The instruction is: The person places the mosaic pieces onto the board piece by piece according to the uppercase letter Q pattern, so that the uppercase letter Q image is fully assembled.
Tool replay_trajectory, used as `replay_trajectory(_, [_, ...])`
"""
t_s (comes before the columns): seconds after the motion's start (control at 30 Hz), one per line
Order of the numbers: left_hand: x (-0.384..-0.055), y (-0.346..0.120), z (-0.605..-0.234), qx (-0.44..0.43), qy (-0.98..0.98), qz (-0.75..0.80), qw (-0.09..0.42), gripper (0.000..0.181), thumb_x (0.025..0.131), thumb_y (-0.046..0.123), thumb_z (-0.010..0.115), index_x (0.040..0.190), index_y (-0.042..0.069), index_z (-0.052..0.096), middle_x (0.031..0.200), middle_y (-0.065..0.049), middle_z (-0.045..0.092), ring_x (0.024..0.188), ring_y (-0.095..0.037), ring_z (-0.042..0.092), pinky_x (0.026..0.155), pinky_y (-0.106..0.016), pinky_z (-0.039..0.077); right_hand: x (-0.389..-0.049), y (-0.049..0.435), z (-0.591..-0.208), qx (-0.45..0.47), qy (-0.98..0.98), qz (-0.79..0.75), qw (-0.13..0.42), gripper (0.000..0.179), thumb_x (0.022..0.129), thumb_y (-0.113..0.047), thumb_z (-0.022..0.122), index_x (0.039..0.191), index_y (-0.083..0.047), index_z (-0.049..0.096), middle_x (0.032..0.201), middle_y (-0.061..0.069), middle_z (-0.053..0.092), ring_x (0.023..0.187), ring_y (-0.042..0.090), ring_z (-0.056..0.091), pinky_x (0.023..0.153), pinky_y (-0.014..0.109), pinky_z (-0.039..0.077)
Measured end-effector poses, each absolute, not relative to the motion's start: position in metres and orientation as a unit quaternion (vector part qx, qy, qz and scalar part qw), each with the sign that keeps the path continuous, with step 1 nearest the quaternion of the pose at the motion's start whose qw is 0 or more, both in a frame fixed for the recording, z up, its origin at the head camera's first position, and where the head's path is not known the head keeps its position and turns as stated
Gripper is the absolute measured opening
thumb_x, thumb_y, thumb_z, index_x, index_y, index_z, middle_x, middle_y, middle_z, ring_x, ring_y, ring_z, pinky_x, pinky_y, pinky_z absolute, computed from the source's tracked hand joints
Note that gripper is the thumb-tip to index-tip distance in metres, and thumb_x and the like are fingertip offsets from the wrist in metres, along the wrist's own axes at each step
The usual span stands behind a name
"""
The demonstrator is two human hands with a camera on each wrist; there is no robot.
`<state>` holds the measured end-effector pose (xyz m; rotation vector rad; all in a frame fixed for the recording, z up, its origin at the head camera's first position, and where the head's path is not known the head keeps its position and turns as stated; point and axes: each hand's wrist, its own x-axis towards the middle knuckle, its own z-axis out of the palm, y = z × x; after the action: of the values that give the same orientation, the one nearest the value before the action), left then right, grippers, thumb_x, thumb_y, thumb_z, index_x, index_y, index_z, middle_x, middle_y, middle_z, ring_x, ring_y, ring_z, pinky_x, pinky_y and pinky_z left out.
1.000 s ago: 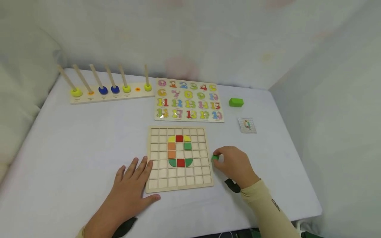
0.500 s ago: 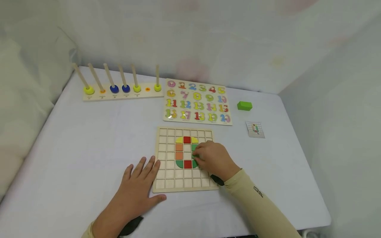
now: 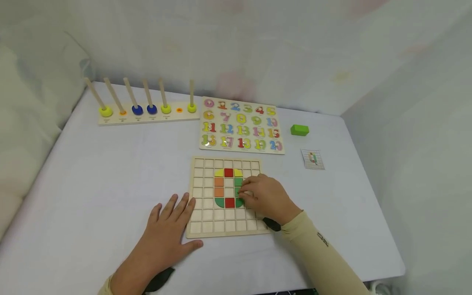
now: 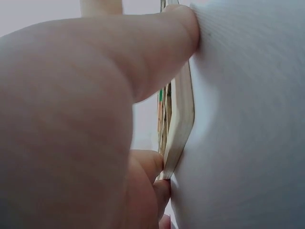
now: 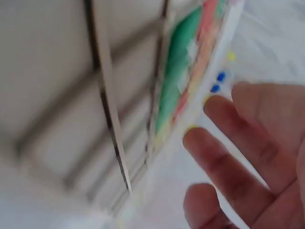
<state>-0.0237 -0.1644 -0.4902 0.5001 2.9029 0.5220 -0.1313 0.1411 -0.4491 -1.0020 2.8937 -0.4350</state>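
Note:
A wooden grid board (image 3: pixel 219 215) lies on the table, holding a ring of yellow, red, orange and green tiles. My right hand (image 3: pixel 269 198) hovers over the ring's right side, fingertips beside a green square tile (image 3: pixel 237 191) that sits in its cell and is partly covered in the head view. In the right wrist view, the fingers (image 5: pixel 228 176) are bent and off the board, with nothing seen between them. My left hand (image 3: pixel 164 233) lies with fingers spread, touching the board's left edge. Close up in the left wrist view, its thumb (image 4: pixel 157 47) reaches past the board's corner.
Behind the board is a number puzzle (image 3: pixel 241 125) with a peg stand (image 3: pixel 147 116) left of it. A green block (image 3: pixel 300 130) and a small pattern card (image 3: pixel 312 159) lie to the right. Cloth walls surround the white table (image 3: pixel 121 176).
From right of the board, my right hand has brought a green tile left to the ring's right column. Its fingers have let go of it. My left hand stays at the board's edge.

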Motion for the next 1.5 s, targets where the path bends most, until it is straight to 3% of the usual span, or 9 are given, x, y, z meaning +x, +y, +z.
replay_trajectory(0.23, [-0.025, -0.163, -0.491, 0.17, 0.965, 0.185, 0.076, 0.115, 0.084, 0.07, 0.079, 0.169, 0.008, 0.032, 0.174, -0.014, 0.026, 0.16, -0.043, 0.018, 0.119, -0.07, 0.017, -0.107, 0.198, -0.424, -0.162, 0.972, -0.169, 0.014, 0.007, 0.1, -0.027, 0.078, 0.099, -0.021, 0.081, 0.082, -0.013, 0.062, 0.07, 0.011, 0.052, 0.059, 0.032, 0.047])
replay_trajectory(0.5, [-0.025, -0.168, -0.49, 0.171, 0.964, 0.184, 0.087, 0.115, 0.086, 0.07, 0.077, 0.169, 0.007, 0.029, 0.175, -0.015, 0.023, 0.16, -0.043, 0.015, 0.12, -0.069, 0.015, -0.074, 0.226, -0.454, -0.074, 0.983, -0.148, 0.077, 0.021, 0.093, -0.026, 0.086, 0.109, -0.014, 0.082, 0.094, -0.006, 0.073, 0.065, 0.008, 0.053, 0.057, 0.029, 0.048])
replay_trajectory(0.77, [-0.027, -0.175, -0.49, 0.165, 0.966, 0.184, 0.082, 0.114, 0.085, 0.068, 0.079, 0.169, 0.006, 0.031, 0.174, -0.016, 0.025, 0.16, -0.044, 0.017, 0.119, -0.07, 0.015, -0.076, 0.169, -0.459, -0.164, 0.968, -0.186, 0.029, 0.016, 0.09, -0.015, 0.086, 0.105, -0.01, 0.084, 0.093, -0.005, 0.077, 0.093, 0.015, 0.072, 0.083, 0.038, 0.06])
replay_trajectory(0.93, [-0.028, -0.175, -0.493, 0.164, 0.965, 0.19, 0.078, 0.114, 0.085, 0.068, 0.078, 0.169, 0.007, 0.031, 0.174, -0.015, 0.025, 0.16, -0.043, 0.017, 0.119, -0.07, 0.016, -0.078, 0.127, -0.462, -0.266, 0.95, -0.163, 0.016, 0.011, 0.092, -0.016, 0.085, 0.103, -0.015, 0.087, 0.095, -0.005, 0.08, 0.089, 0.013, 0.072, 0.076, 0.032, 0.06])
replay_trajectory(1.13, [-0.029, -0.172, -0.493, 0.174, 0.964, 0.193, 0.063, 0.111, 0.089, 0.076, 0.07, 0.169, 0.009, 0.031, 0.175, -0.013, 0.023, 0.161, -0.041, 0.016, 0.121, -0.07, 0.009, -0.077, 0.122, -0.467, -0.313, 0.938, -0.149, -0.026, 0.004, 0.093, -0.023, 0.085, 0.093, -0.019, 0.088, 0.092, -0.008, 0.078, 0.084, 0.013, 0.07, 0.071, 0.029, 0.058])
replay_trajectory(1.27, [-0.034, -0.171, -0.484, 0.213, 0.959, 0.183, -0.037, 0.103, 0.098, 0.083, 0.044, 0.168, 0.009, 0.035, 0.177, -0.011, 0.019, 0.162, -0.037, 0.012, 0.125, -0.066, 0.002, -0.078, 0.135, -0.464, -0.311, 0.937, -0.125, -0.1, 0.035, 0.1, -0.042, 0.075, 0.121, -0.015, 0.082, 0.123, 0.004, 0.074, 0.115, 0.025, 0.068, 0.095, 0.043, 0.056])
replay_trajectory(1.37, [-0.038, -0.171, -0.471, 0.243, 0.944, 0.181, -0.131, 0.099, 0.101, 0.083, 0.029, 0.166, 0.008, 0.039, 0.178, -0.008, 0.017, 0.163, -0.036, 0.01, 0.127, -0.063, 0.003, -0.077, 0.148, -0.464, -0.283, 0.944, -0.105, -0.131, 0.072, 0.108, -0.061, 0.051, 0.155, -0.007, 0.056, 0.16, 0.016, 0.05, 0.152, 0.037, 0.04, 0.122, 0.057, 0.031])
replay_trajectory(1.43, [-0.038, -0.17, -0.463, 0.255, 0.934, 0.184, -0.167, 0.098, 0.102, 0.082, 0.026, 0.166, 0.008, 0.039, 0.178, -0.006, 0.016, 0.163, -0.035, 0.01, 0.127, -0.062, 0.004, -0.075, 0.155, -0.467, -0.269, 0.949, -0.104, -0.129, 0.088, 0.108, -0.07, 0.036, 0.165, -0.003, 0.038, 0.171, 0.017, 0.031, 0.16, 0.039, 0.021, 0.128, 0.058, 0.014])
replay_trajectory(1.5, [-0.039, -0.17, -0.459, 0.262, 0.93, 0.187, -0.176, 0.098, 0.103, 0.082, 0.026, 0.166, 0.009, 0.038, 0.179, -0.005, 0.014, 0.163, -0.034, 0.009, 0.128, -0.062, 0.004, -0.073, 0.159, -0.469, -0.264, 0.95, -0.11, -0.126, 0.094, 0.107, -0.074, 0.028, 0.168, -0.002, 0.03, 0.175, 0.017, 0.023, 0.162, 0.038, 0.014, 0.129, 0.056, 0.007])
